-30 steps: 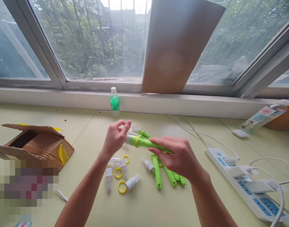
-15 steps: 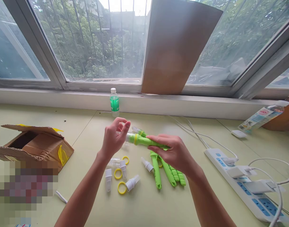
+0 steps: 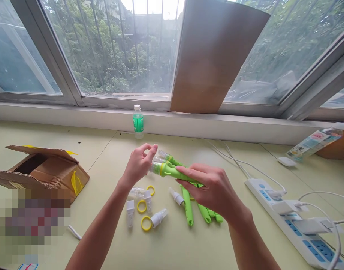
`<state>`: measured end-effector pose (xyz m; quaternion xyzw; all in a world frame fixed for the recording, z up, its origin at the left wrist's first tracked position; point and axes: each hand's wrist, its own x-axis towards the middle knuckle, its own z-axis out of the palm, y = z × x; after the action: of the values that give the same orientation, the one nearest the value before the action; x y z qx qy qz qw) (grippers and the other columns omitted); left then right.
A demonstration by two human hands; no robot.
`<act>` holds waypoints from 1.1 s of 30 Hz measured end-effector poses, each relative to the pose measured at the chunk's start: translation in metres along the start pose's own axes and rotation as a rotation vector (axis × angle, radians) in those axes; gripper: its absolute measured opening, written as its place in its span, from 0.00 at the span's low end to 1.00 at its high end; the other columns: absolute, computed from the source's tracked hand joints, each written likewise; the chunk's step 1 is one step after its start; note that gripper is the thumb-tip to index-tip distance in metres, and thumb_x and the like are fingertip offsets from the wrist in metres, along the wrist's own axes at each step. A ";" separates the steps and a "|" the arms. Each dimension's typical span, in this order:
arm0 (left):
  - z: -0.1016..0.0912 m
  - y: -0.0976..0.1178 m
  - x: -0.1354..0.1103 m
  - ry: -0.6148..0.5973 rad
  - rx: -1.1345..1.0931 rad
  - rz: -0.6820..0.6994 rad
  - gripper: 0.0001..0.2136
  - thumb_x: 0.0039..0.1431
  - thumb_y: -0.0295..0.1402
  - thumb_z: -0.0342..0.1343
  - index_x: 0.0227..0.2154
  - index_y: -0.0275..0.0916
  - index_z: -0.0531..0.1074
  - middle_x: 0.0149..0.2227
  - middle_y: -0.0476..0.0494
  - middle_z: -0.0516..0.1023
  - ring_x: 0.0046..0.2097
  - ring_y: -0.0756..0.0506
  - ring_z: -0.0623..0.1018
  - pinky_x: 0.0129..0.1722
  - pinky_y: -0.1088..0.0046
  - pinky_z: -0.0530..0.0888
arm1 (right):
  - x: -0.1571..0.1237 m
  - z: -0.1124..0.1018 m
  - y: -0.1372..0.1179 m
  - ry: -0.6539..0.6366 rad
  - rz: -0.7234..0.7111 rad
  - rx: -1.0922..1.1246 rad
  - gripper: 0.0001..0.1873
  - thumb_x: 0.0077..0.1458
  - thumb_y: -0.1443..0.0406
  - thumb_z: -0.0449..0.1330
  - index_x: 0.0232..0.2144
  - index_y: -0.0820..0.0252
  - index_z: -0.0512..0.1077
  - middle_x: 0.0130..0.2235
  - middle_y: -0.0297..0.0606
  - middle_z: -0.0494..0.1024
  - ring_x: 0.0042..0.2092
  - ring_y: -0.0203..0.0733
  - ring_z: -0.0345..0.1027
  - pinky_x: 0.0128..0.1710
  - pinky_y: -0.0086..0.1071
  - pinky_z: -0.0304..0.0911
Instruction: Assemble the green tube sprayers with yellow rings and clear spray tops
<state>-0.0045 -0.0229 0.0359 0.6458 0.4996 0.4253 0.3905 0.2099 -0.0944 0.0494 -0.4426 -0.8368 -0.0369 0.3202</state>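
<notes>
My right hand (image 3: pixel 210 183) grips a bright green plastic tube (image 3: pixel 172 171), held nearly level above the table. A yellow ring and a clear ribbed end piece (image 3: pixel 155 168) sit at the tube's left end. My left hand (image 3: pixel 139 163) is closed around that clear end, its fingertips partly hidden. Behind and below the right hand lie several more green tubes (image 3: pixel 188 210), one with a clear tip (image 3: pixel 165 154). Nearer me are loose yellow rings (image 3: pixel 146 217), white caps with clear ribbed tips (image 3: pixel 159 218), and a clear ribbed piece (image 3: pixel 136 192).
An open cardboard box (image 3: pixel 54 168) stands at the left, above a blurred patch. A small green-labelled bottle (image 3: pixel 138 123) is by the window sill. At the right are a white power strip (image 3: pixel 295 228) with plugged cables and a leaning larger bottle (image 3: pixel 315 142).
The held green tube and my right hand have moved slightly down and right. My left hand stays at the clear end. The whole view has shifted a little.
</notes>
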 end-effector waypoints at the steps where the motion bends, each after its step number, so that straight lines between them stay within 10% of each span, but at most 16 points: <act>1: 0.000 0.000 0.000 -0.006 0.001 -0.001 0.21 0.59 0.54 0.48 0.30 0.40 0.70 0.14 0.56 0.62 0.13 0.53 0.63 0.12 0.79 0.60 | 0.000 0.000 0.000 -0.011 0.010 0.006 0.11 0.57 0.64 0.61 0.42 0.56 0.78 0.28 0.36 0.78 0.26 0.35 0.64 0.28 0.30 0.59; 20: 0.002 0.004 -0.004 0.189 0.071 0.176 0.17 0.60 0.49 0.50 0.27 0.40 0.66 0.12 0.59 0.52 0.14 0.55 0.53 0.16 0.78 0.50 | 0.004 0.003 0.001 -0.102 0.101 0.206 0.15 0.58 0.62 0.60 0.45 0.61 0.79 0.25 0.35 0.75 0.23 0.35 0.58 0.26 0.30 0.57; 28: 0.005 -0.006 -0.009 0.432 0.264 0.601 0.10 0.62 0.39 0.49 0.30 0.40 0.69 0.13 0.59 0.58 0.16 0.55 0.57 0.20 0.79 0.58 | 0.005 0.005 0.014 -0.321 0.399 0.685 0.20 0.57 0.54 0.59 0.47 0.57 0.78 0.20 0.31 0.71 0.21 0.34 0.53 0.19 0.29 0.51; 33: 0.002 -0.009 -0.008 0.456 0.285 0.717 0.07 0.61 0.35 0.50 0.32 0.39 0.68 0.14 0.57 0.63 0.16 0.55 0.59 0.21 0.79 0.60 | 0.007 0.004 0.009 -0.254 0.345 0.591 0.18 0.57 0.56 0.59 0.46 0.57 0.79 0.24 0.35 0.76 0.23 0.37 0.61 0.21 0.30 0.57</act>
<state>-0.0066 -0.0293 0.0254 0.7151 0.3713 0.5922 0.0055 0.2117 -0.0830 0.0477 -0.4667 -0.7575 0.3162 0.3292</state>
